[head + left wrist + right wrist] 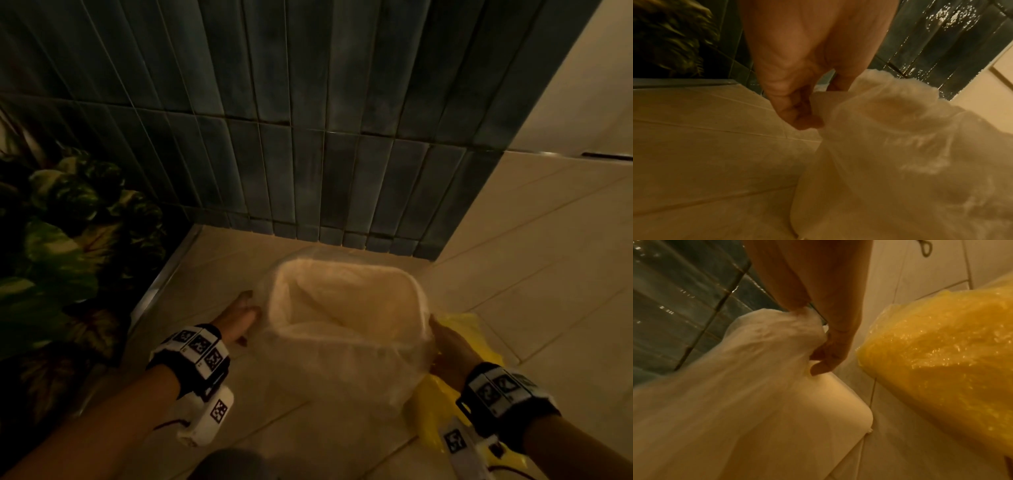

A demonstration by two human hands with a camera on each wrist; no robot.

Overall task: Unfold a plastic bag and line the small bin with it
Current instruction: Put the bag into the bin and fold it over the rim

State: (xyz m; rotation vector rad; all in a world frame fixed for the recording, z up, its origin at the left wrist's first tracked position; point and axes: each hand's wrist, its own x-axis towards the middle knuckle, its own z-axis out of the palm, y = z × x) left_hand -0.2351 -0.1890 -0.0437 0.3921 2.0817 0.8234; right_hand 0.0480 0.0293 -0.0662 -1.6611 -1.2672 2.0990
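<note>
A small white bin (416, 291) stands on the floor near the tiled wall. A translucent plastic bag (342, 363) sits inside it, folded over the rim and hanging down the outside. My left hand (251, 308) is at the bin's left side, its curled fingers (797, 116) pinching the bag's edge (900, 138) beside the bin wall (820, 100). On the right side my right hand (433, 329) grips a gathered bunch of the bag (766, 353) just above the bin's corner (828, 402). In the right wrist view this hand (818, 360) is curled round the film.
A crumpled yellow plastic bag (479, 342) (941, 353) lies on the beige floor tiles just right of the bin. A dark blue-green tiled wall (308, 137) rises right behind the bin. A leafy plant (61, 240) fills the left side behind a metal strip.
</note>
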